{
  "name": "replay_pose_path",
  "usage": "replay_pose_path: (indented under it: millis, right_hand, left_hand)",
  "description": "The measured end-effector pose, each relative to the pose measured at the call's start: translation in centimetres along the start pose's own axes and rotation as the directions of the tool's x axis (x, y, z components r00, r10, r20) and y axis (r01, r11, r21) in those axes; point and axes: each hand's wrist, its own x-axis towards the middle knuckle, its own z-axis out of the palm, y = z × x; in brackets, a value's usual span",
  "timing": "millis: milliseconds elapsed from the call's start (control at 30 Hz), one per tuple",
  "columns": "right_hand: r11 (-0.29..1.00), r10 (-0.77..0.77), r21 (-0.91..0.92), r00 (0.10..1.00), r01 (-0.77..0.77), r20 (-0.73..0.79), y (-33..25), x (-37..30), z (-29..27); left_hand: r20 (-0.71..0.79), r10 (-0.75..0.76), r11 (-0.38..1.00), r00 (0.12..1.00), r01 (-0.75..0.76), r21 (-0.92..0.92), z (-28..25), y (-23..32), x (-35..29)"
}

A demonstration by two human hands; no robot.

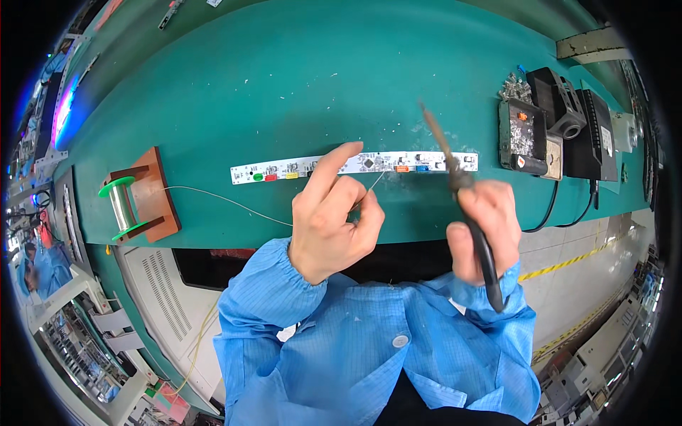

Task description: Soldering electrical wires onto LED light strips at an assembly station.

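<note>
A long, narrow white circuit board (pixel 332 166) lies crosswise on the green bench mat, with coloured parts along its near edge. My left hand (pixel 332 206) is over its middle, pinching thin solder wire (pixel 377 180) between thumb and finger while the index finger stretches out over the board. The wire (pixel 231 201) runs left to a spool (pixel 121 206) with green flanges on a brown wooden stand (pixel 160 192). My right hand (pixel 487 228) grips the black handle of a soldering iron (pixel 477 234). Its tip points up and away, raised above the board's right part.
To the right stand a black tray (pixel 521 140) with metallic scraps, a soldering iron holder (pixel 559 99) and a black box (pixel 593 135) with cables. Small bright bits (pixel 283 97) are scattered on the mat. At the far left, another person's blue sleeve (pixel 48 270) shows.
</note>
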Motion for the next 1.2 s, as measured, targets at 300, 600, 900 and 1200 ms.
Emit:
replay_pose_path:
  millis: [300,600,900,1200]
  right_hand:
    - [0.98,-0.169,-0.115,0.983,0.161,-0.069,-2.1,0.1,2.2]
    - [0.975,-0.153,-0.154,0.986,0.161,0.061,-2.1,0.2,2.1]
    - [0.966,-0.181,-0.176,0.981,0.191,0.072,-2.2,0.2,2.3]
    - [0.964,-0.184,-0.179,0.979,0.197,0.089,-2.3,0.3,2.0]
  left_hand:
    - [0.024,0.0,1.0,1.0,-0.001,0.005,0.3,-0.5,0.0]
    - [0.011,0.001,1.0,1.0,-0.001,-0.017,0.5,-0.6,0.0]
    - [0.008,-0.002,1.0,1.0,0.003,-0.03,0.8,-1.0,0.0]
    - [0.018,0.004,1.0,1.0,-0.004,-0.021,0.6,-0.9,0.0]
